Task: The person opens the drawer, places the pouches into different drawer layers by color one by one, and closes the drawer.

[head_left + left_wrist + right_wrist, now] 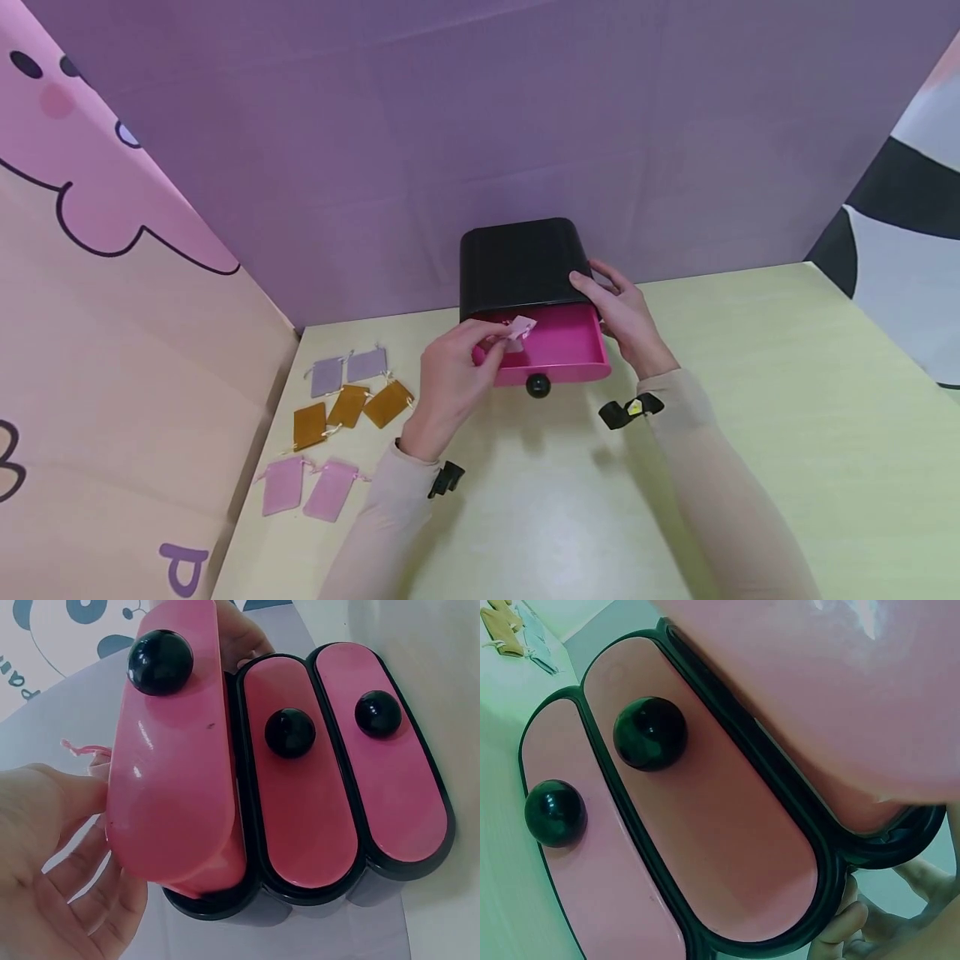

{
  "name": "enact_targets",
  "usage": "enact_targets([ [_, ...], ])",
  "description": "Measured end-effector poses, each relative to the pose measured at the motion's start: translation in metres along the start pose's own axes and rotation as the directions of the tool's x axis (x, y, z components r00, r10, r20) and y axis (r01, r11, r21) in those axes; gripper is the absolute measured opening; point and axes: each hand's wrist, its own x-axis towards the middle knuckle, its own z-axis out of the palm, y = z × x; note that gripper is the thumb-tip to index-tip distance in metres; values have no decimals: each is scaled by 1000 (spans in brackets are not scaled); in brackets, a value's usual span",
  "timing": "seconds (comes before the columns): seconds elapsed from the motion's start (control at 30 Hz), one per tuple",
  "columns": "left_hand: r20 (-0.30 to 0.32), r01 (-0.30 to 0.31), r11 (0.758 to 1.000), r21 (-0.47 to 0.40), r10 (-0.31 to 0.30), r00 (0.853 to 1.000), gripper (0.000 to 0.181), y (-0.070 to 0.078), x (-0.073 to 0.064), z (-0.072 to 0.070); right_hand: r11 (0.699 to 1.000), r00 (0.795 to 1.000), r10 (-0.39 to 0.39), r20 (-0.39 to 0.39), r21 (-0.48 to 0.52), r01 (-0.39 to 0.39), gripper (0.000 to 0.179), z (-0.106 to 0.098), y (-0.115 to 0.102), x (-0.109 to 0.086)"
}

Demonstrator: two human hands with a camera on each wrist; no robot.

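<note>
A black desktop drawer unit (521, 260) stands against the back wall, its pink top drawer (567, 337) pulled out toward me. Over the drawer's left part, my left hand (456, 379) pinches a small light-pink drawstring pouch (519, 330) between thumb and fingers. In the left wrist view the pouch's pink string (84, 749) shows past the drawer edge, while most of the pouch is hidden. My right hand (632, 323) grips the unit's right side, thumb on its top edge. Two lower pink drawers (705, 825) with round black knobs are closed.
Several drawstring pouches lie on the table's left: two greyish-purple (366, 364), three mustard-brown (388, 404) and two pink (331, 492). A purple cloth wall (480, 125) rises right behind the unit. A printed panel (135, 350) borders the table (540, 508) on the left.
</note>
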Motion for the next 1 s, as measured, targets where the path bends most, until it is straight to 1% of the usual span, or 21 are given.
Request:
enact_targets([
  [0.1, 18, 7, 1000, 29, -8, 1000, 24, 1, 4, 2, 1000, 1000, -5, -2, -5, 5, 88, -1, 0, 0],
  [0.2, 28, 12, 999, 38, -13, 1000, 24, 1, 7, 4, 1000, 1000, -10, -1, -2, 10, 88, -1, 0, 1],
  [0.53, 57, 19, 999, 27, -20, 998, 24, 3, 16, 9, 1000, 1000, -14, 2, 7, 14, 88, -2, 0, 1],
  [0.77, 101, 31, 999, 26, -33, 994, 25, 4, 22, 13, 1000, 1000, -14, 3, 5, 14, 87, -3, 1, -1],
  [1.0, 130, 62, 998, 31, -65, 989, 25, 6, 25, 18, 1000, 1000, -10, 5, 11, 10, 86, -4, 1, -2],
])
